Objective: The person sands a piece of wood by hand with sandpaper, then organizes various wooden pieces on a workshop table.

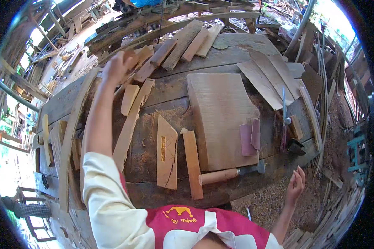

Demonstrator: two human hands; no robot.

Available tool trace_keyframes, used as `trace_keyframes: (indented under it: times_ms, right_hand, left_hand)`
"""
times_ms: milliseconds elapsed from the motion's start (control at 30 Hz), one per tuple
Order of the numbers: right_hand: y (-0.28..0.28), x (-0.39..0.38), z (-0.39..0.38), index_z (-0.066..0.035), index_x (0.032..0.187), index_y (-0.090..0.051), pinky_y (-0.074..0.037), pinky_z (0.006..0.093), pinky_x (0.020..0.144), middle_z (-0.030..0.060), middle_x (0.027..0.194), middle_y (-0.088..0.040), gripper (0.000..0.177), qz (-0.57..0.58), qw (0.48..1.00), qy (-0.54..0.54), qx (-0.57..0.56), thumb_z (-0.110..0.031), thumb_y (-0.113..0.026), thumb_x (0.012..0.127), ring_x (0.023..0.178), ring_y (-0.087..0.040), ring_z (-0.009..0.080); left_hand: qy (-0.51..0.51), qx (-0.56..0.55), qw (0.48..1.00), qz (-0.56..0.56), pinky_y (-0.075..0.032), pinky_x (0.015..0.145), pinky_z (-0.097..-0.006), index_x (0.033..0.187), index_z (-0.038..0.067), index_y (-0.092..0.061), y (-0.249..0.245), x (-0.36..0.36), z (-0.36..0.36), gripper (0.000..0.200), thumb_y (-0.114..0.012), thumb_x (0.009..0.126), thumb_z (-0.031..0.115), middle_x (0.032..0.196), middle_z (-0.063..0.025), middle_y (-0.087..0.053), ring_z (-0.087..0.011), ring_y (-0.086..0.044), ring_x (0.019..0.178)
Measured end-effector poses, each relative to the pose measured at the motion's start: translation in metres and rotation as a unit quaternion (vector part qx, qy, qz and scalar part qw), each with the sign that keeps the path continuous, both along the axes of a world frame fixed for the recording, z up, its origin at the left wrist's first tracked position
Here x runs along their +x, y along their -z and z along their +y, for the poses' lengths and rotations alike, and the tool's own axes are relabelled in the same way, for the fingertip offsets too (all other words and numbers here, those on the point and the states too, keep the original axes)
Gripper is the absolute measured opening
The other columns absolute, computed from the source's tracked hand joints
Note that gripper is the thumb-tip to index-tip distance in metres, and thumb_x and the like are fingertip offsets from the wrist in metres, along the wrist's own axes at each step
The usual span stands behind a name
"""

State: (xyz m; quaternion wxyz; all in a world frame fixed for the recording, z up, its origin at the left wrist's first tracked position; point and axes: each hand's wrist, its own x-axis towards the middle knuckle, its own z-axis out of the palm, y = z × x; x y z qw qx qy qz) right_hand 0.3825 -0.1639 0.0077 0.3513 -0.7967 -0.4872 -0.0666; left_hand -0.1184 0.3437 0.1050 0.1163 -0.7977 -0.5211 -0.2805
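My left hand (115, 68) reaches to the far left of the workbench, its fingers closed round a small wooden block (131, 60) beside a row of other offcuts. My right hand (295, 185) hangs off the bench's near right edge, fingers loosely bent and holding nothing. Between them lies a thick wooden board (222, 112) with a notched right side and folded purple sandpaper (250, 138) on it. A chisel (218, 177) with a wooden handle lies along the board's near edge. Left of it are a narrow wooden strip (193, 164) and a piece with a cut mortise (168, 159).
Thin brown sheets (266, 74) lie at the bench's far right, near a slim blue rod (284, 99) and a dark object (296, 147). A long plank (72, 145) runs along the left. A person (33, 209) is in the left background.
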Motion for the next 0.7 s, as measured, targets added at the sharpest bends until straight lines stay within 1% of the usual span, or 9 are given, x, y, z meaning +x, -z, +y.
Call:
trace_keyframes:
  times_ms: [133,200,233,333,367,400,500,633,700]
  right_hand:
    - [-0.003,-0.014,0.016,0.0,0.093,-0.061,-0.046,0.0346,0.087,0.0134,0.113,-0.056,0.012,-0.037,0.999,-0.021,0.008,-0.003,-0.052,0.086,0.106,-0.053,0.0265]
    - [-0.008,-0.022,0.022,0.0,0.093,-0.061,-0.045,0.0343,0.087,0.0122,0.113,-0.056,0.012,-0.014,0.998,-0.05,0.022,-0.003,-0.053,0.085,0.107,-0.053,0.0252]
    - [-0.01,-0.024,0.023,0.0,0.093,-0.061,-0.045,0.0343,0.087,0.0122,0.113,-0.056,0.012,-0.014,0.999,-0.045,0.022,-0.003,-0.053,0.085,0.107,-0.053,0.0252]
    - [-0.013,-0.03,0.023,-0.001,0.093,-0.061,-0.045,0.0344,0.087,0.0113,0.113,-0.056,0.011,-0.033,0.995,-0.081,0.054,-0.003,-0.054,0.085,0.105,-0.054,0.0246]
    - [-0.014,-0.032,0.022,-0.001,0.094,-0.061,-0.046,0.0344,0.087,0.0114,0.114,-0.056,0.012,-0.032,0.994,-0.086,0.054,-0.003,-0.054,0.085,0.104,-0.055,0.0247]
    - [-0.015,-0.035,0.021,-0.001,0.094,-0.061,-0.046,0.0343,0.087,0.0114,0.114,-0.056,0.012,-0.031,0.994,-0.091,0.055,-0.003,-0.054,0.084,0.103,-0.055,0.0248]
    - [-0.021,-0.043,0.012,-0.001,0.095,-0.061,-0.047,0.0343,0.086,0.012,0.113,-0.056,0.013,-0.025,0.993,-0.099,0.056,-0.003,-0.054,0.084,0.101,-0.056,0.0249]
    - [-0.02,-0.046,-0.003,-0.002,0.094,-0.062,-0.047,0.0351,0.086,0.0119,0.112,-0.057,0.012,-0.032,0.994,-0.087,0.065,-0.004,-0.054,0.085,0.101,-0.056,0.0249]
    - [-0.018,-0.045,-0.01,-0.002,0.093,-0.062,-0.047,0.0349,0.085,0.0118,0.111,-0.057,0.012,-0.044,0.993,-0.086,0.069,-0.005,-0.053,0.085,0.1,-0.056,0.0248]
  left_hand:
    - [0.073,0.047,0.992,-0.087,-0.045,0.064,-0.0389,0.088,0.0,-0.055,-0.053,-0.021,-0.048,0.039,-0.051,0.086,0.038,0.076,-0.0168,-0.06,-0.0292,-0.061,0.071]
    - [0.05,-0.073,0.981,-0.175,-0.043,0.06,-0.0343,0.085,-0.002,-0.054,-0.074,-0.019,-0.083,0.041,-0.053,0.086,0.039,0.067,-0.0116,-0.054,-0.0187,-0.054,0.061]
    - [0.094,-0.097,0.964,-0.229,-0.044,0.057,-0.0291,0.085,-0.001,-0.054,-0.076,-0.016,-0.096,0.041,-0.052,0.087,0.04,0.066,-0.0072,-0.051,-0.011,-0.05,0.061]
    - [0.114,-0.122,0.956,-0.242,-0.043,0.054,-0.0261,0.086,-0.001,-0.055,-0.086,-0.001,-0.145,0.041,-0.051,0.088,0.04,0.066,-0.005,-0.051,-0.0111,-0.049,0.059]
    - [0.127,-0.088,0.971,-0.182,-0.044,0.053,-0.0254,0.087,-0.001,-0.055,-0.086,-0.001,-0.155,0.04,-0.051,0.088,0.039,0.065,-0.0063,-0.05,-0.0106,-0.05,0.06]
    - [0.129,-0.093,0.97,-0.182,-0.044,0.053,-0.0254,0.087,-0.001,-0.055,-0.087,0.002,-0.166,0.04,-0.051,0.088,0.039,0.065,-0.0063,-0.05,-0.0106,-0.05,0.06]
    - [0.135,-0.084,0.983,-0.094,-0.043,0.062,-0.0291,0.087,-0.003,-0.054,-0.081,0.005,-0.183,0.043,-0.052,0.087,0.04,0.07,-0.0147,-0.054,-0.0149,-0.053,0.066]
    - [0.144,-0.092,0.977,-0.125,-0.042,0.062,-0.0327,0.085,-0.004,-0.054,-0.08,0.01,-0.204,0.048,-0.051,0.087,0.044,0.069,-0.0192,-0.053,-0.0229,-0.051,0.062]
    - [0.11,-0.089,0.983,-0.121,-0.04,0.059,-0.0319,0.083,-0.003,-0.054,-0.078,0.002,-0.202,0.048,-0.05,0.087,0.045,0.067,-0.015,-0.051,-0.0195,-0.049,0.061]
